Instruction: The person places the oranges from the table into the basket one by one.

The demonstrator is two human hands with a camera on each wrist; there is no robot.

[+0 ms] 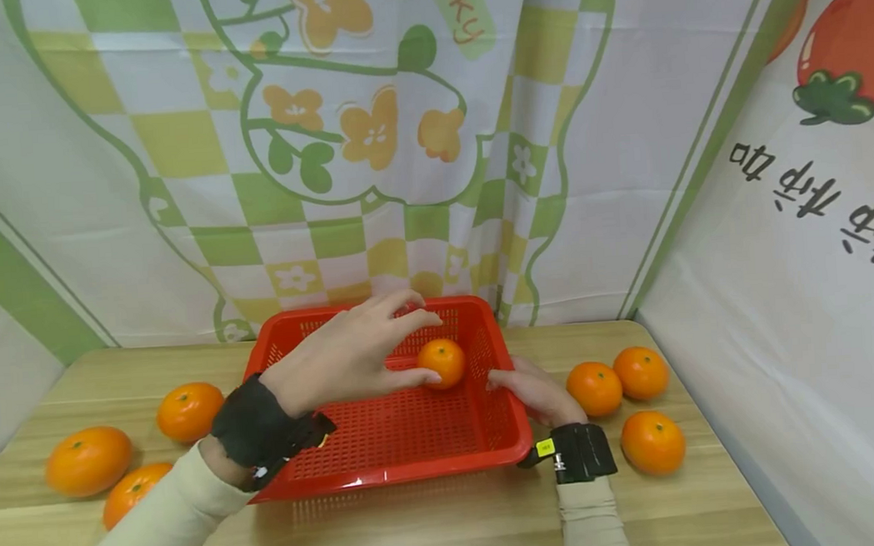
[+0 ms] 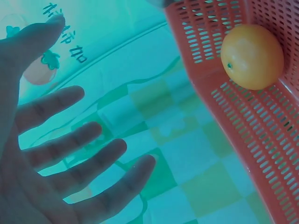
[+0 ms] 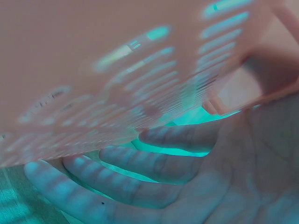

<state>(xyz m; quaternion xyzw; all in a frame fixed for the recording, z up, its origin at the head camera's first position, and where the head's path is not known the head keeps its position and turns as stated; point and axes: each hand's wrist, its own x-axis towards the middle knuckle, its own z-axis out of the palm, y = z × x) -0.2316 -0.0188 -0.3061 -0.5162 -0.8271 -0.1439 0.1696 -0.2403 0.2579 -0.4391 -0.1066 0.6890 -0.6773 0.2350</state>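
Observation:
A red plastic basket [image 1: 389, 479] with slotted walls stands at the back of the table. One orange [image 1: 442, 362] lies inside it, near the right wall. Above the basket, my left hand [image 1: 351, 349] has its fingers spread and holds nothing; the thumb tip overlaps the orange in the head view, while the left wrist view shows a gap between hand and orange. My right hand [image 1: 538, 390] grips the basket's right side, thumb over the rim and fingers [image 3: 159, 165] along the outside of the slotted wall. The basket partly hides those fingers in the head view.
To the left lie three oranges, one [image 1: 190, 412] close to the basket, one [image 1: 90, 461] farther out and one [image 1: 136, 492] partly behind the left sleeve. Three more, including this orange [image 1: 653, 443], sit right of the right wrist. A patterned curtain [image 1: 376, 252] hangs behind the basket.

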